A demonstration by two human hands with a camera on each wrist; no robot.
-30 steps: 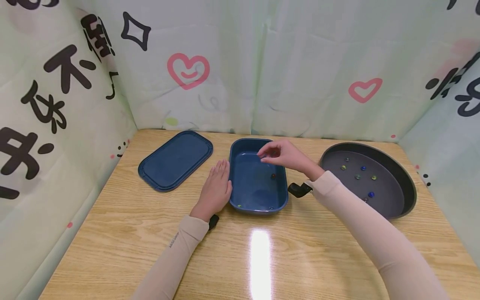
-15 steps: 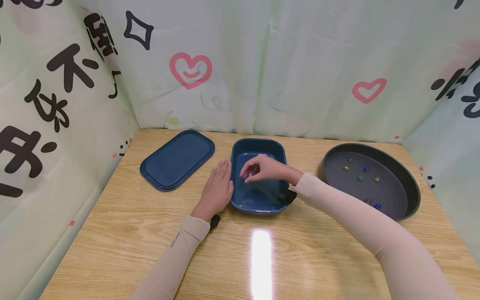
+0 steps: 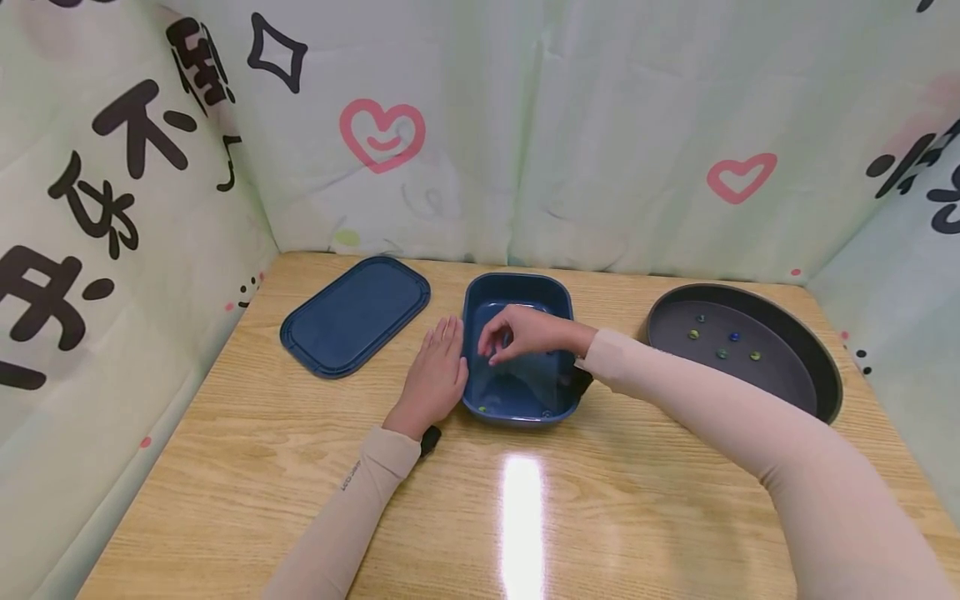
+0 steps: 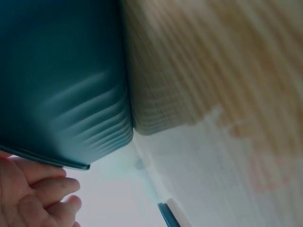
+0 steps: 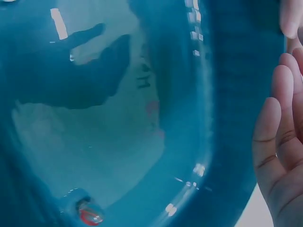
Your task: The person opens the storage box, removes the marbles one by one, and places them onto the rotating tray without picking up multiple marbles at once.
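Note:
My left hand lies with straight fingers against the left wall of a deep blue plastic container. In the left wrist view, the fingers touch its rim. My right hand hovers over the container, fingers bent and thumb near the index finger. Whether a marble sits between those fingertips is hidden. Inside lie a green marble and a clear marble near the front. A reddish marble shows in the right wrist view.
A round dark pan with several glass marbles stands on the right, partly covered by my right sleeve. The matching blue lid lies flat to the left. A printed curtain closes off the back and sides of the wooden table.
My right hand has moved left and slightly nearer over the container, then held almost still. In the pan, a blue marble rolled forward before my sleeve covered it. My left hand stayed put.

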